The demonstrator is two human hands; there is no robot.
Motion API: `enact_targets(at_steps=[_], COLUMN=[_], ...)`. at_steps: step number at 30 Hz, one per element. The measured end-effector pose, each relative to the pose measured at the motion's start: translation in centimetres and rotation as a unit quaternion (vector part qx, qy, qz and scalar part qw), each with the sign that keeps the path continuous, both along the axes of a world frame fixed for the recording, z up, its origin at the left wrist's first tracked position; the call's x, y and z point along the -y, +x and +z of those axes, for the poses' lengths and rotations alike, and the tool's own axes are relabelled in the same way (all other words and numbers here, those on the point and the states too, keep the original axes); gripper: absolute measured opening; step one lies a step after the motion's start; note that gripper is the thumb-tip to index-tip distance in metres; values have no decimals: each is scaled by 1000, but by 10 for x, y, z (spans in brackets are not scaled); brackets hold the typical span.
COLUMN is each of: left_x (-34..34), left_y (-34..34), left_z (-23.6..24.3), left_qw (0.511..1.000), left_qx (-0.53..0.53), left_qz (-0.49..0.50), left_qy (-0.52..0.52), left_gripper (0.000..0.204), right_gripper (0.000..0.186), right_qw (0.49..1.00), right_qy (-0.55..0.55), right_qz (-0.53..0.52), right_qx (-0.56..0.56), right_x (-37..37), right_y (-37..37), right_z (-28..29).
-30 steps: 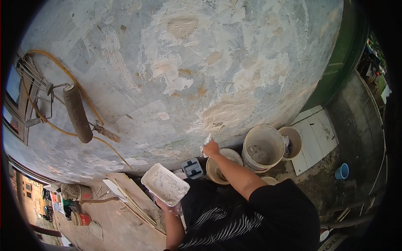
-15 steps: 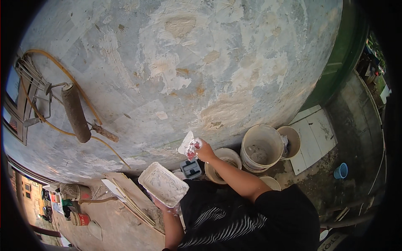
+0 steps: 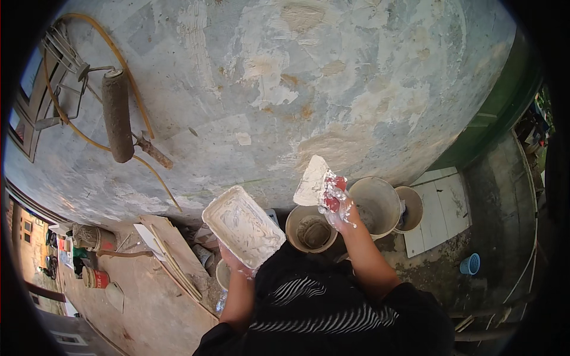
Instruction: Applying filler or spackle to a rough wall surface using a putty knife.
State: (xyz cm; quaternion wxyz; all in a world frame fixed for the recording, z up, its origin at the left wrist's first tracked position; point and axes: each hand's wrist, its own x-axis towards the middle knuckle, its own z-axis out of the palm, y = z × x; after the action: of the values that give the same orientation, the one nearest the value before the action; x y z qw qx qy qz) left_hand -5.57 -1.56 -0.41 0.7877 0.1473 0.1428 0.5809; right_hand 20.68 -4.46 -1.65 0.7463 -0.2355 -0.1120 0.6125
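Note:
My right hand, smeared with white paste, grips the red handle of a putty knife. Its wide blade is coated in pale putty and held up in front of the wall, apart from it. Lower and to the left, my left hand holds up a rectangular plastic tub from beneath, most of its fingers hidden by the tub. White putty streaks the tub's inside and rim. The patchy grey wall rises beyond both hands, with beige filler patches on it.
Below the wall stand a round bucket, a larger bucket and a smaller one. Boards lean at the left. A paint roller and yellow hose hang on the wall. A blue basket sits at right.
My right hand has moved right and turned, so the putty-covered blade shows broadside. The tub has shifted slightly right and up. The whole view has swung a little.

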Motion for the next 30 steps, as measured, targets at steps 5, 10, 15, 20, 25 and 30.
enact_targets(at_steps=[5,10,15,20,25,30], left_x=[-9,-2,-8,-8,-8,-6], left_y=[6,21,19,13,10,4], left_z=[-3,4,5,9,20,7], left_qw=[992,987,998,986,914,907], left_qx=[-105,-126,-6,-13,-144,-240], left_qz=[61,70,54,64,144,201], left_qy=[21,64,33,155,350,282], left_gripper=[53,56,60,61,61,63], right_gripper=[20,12,9,11,15,15], right_qw=[988,940,882,766,776,797], right_qy=[17,5,28,173,178,153], right_qz=[-34,-80,-85,-103,-114,-87], right_qx=[151,330,463,610,594,578], right_x=[17,25,32,29,25,30], right_y=[-18,-37,-42,-51,-60,-67], right_z=[52,67,73,83,89,93])
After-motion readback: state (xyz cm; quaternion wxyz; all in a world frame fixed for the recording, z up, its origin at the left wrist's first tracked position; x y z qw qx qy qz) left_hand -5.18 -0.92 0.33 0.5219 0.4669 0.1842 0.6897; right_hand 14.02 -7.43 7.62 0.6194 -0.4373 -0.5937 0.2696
